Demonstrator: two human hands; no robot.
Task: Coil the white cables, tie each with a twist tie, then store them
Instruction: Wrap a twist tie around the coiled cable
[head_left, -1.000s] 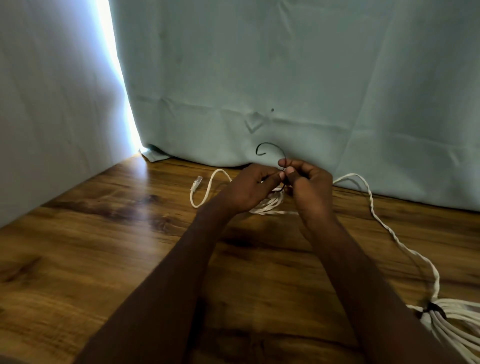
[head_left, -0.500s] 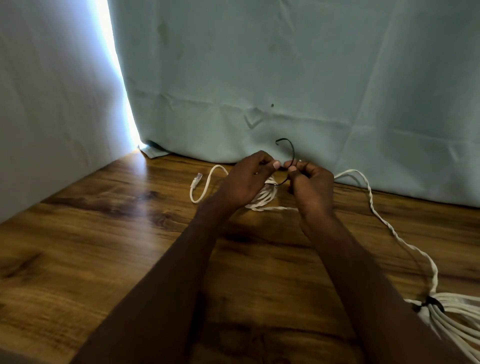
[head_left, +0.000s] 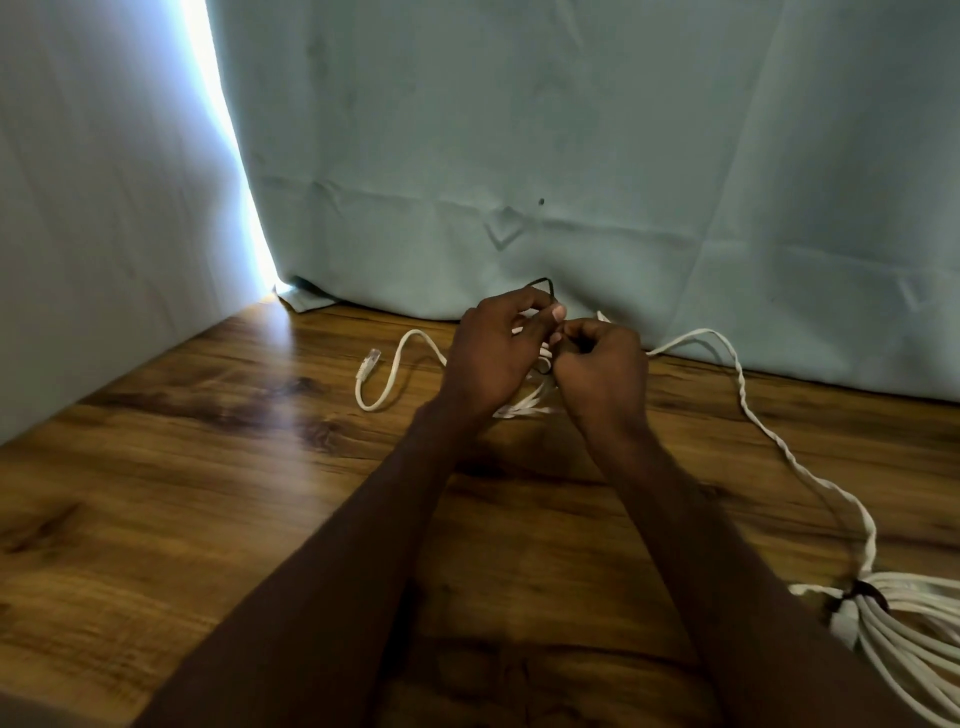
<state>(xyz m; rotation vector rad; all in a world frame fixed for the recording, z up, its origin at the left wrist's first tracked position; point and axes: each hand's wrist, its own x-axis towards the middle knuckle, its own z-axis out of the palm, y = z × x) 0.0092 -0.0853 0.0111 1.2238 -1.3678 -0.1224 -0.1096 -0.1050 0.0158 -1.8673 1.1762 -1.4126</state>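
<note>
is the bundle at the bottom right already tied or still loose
Tied. A dark twist tie cinches the white coiled bundle at its neck, the strands fanning out past it. One cable tail runs from it toward the hands.

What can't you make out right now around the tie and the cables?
Head view only:
- Twist tie: just a dark loop shows above the left hand; whether it is twisted closed is hidden by the fingers.
- Small coil: mostly covered by both hands, right hand included.
- Tied bundle: cut off by the right edge.
</note>
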